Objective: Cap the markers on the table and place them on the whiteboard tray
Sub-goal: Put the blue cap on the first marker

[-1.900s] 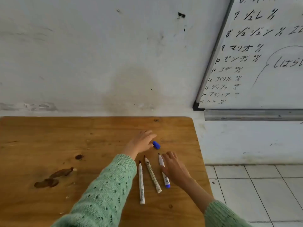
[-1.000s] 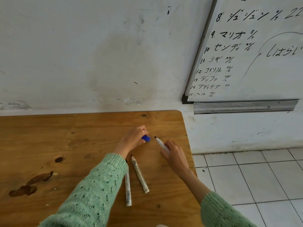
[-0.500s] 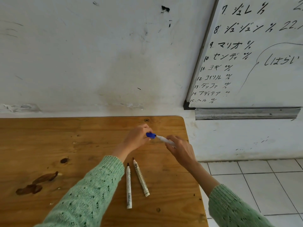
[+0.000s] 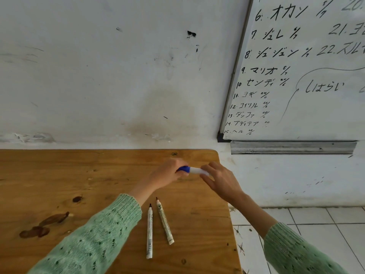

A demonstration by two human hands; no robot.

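Above the far right part of the wooden table [image 4: 59,175], a white marker [image 4: 197,170] is held level between both hands. My left hand [image 4: 167,175] grips its blue cap [image 4: 184,169], which sits on the marker's tip. My right hand [image 4: 219,180] holds the marker's barrel from the right. Two uncapped white markers lie on the table closer to me: one with a black tip [image 4: 149,232] and one with a brown tip [image 4: 165,221]. The metal whiteboard tray [image 4: 292,147] hangs on the wall to the right, under the whiteboard [image 4: 308,76].
The table's right edge runs close to my right forearm, with white tiled floor [image 4: 316,224] beyond it. Dark stains [image 4: 43,224] mark the table on the left. The white wall stands right behind the table.
My left hand picked up the blue cap and my right hand lifted the marker from the table. The two came together, and the cap now sits over the tip.
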